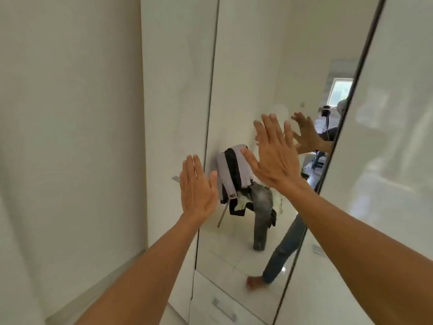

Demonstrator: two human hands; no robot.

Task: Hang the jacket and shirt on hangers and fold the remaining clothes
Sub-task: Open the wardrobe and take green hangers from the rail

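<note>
I am holding both my bare hands up in front of a tall white glossy wardrobe [178, 66], palms facing away from me and empty. My left hand [198, 191] is hanging flat before the narrow white door panel, its fingers straight and pressed close together, thumb lying alongside. My right hand [275, 156] is raised higher, in front of the long mirror door with a dark frame [248, 73]; its fingers are straight and slightly spread, the thumb sticking out to the left. I cannot tell whether either palm is touching the surface.

The clothes are showing only as a reflection in the mirror: a chair with thin metal legs [222, 215] is standing on pale glossy floor tiles, piled with garments. A light lilac garment with a dark stripe [230, 174] is draping over its backrest, grey trousers [261, 219] are hanging off the seat down to the floor, and a pale piece of cloth [242, 202] is poking out between them. My right hand is covering part of that pile. Below the mirror, a white drawer with a metal handle [222, 308] is sitting shut. A small metal handle [175, 178] is sticking out just left of my left hand.
</note>
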